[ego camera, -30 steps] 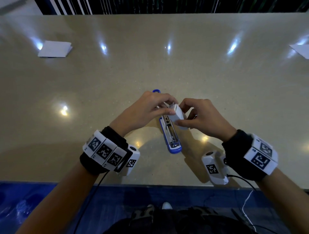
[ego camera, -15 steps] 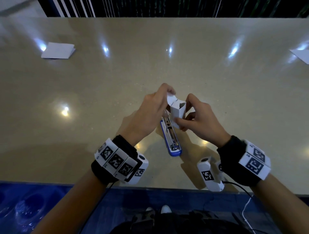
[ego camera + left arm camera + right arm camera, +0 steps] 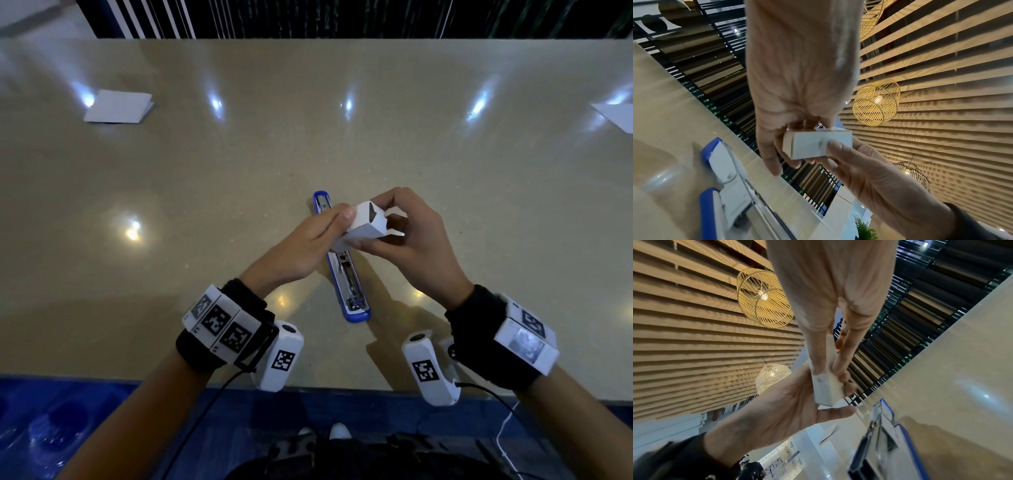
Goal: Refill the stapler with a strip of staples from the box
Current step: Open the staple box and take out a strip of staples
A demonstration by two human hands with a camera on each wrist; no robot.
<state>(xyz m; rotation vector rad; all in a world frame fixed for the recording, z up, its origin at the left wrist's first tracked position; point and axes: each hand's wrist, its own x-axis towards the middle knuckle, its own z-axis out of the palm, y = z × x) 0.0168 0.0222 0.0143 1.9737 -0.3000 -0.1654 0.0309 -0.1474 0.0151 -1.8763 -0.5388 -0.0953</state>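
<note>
While the one stapler (image 3: 342, 274) is lying opened out flat on the beige desk (image 3: 239, 171) at the centre of the head view, both hands are holding a single small white box (image 3: 363, 228) just above its far half. The left hand (image 3: 301, 253) is coming in from the lower left, its fingers curled and its thumb pressing along the box's left end. The right hand (image 3: 411, 246) is coming in from the lower right, with its thumb under the box and its curled fingers over the top, so the box is pinched between them. The box's end nearest the top of the frame is standing open, with a notched flap showing; no staples can be made out inside it or in the hands.

In the left wrist view, the left hand (image 3: 797, 81) is gripping the box (image 3: 813, 144) from above while the right hand (image 3: 879, 178) is supporting it from the lower right, and the stapler (image 3: 723, 186) is sitting at the lower left. In the right wrist view, the right hand (image 3: 828, 305) is clamping the box (image 3: 826, 389) between thumb and fingers, the left hand (image 3: 777, 410) is cupping it from below, and the stapler (image 3: 884, 434) is lying at the lower right.

Two white sheets of paper are resting on the desk: one (image 3: 118, 106) at the upper left, one (image 3: 616, 116) at the right edge. Two wicker lamps, one (image 3: 875, 102) and another (image 3: 912, 175), are hanging in the left wrist view.
</note>
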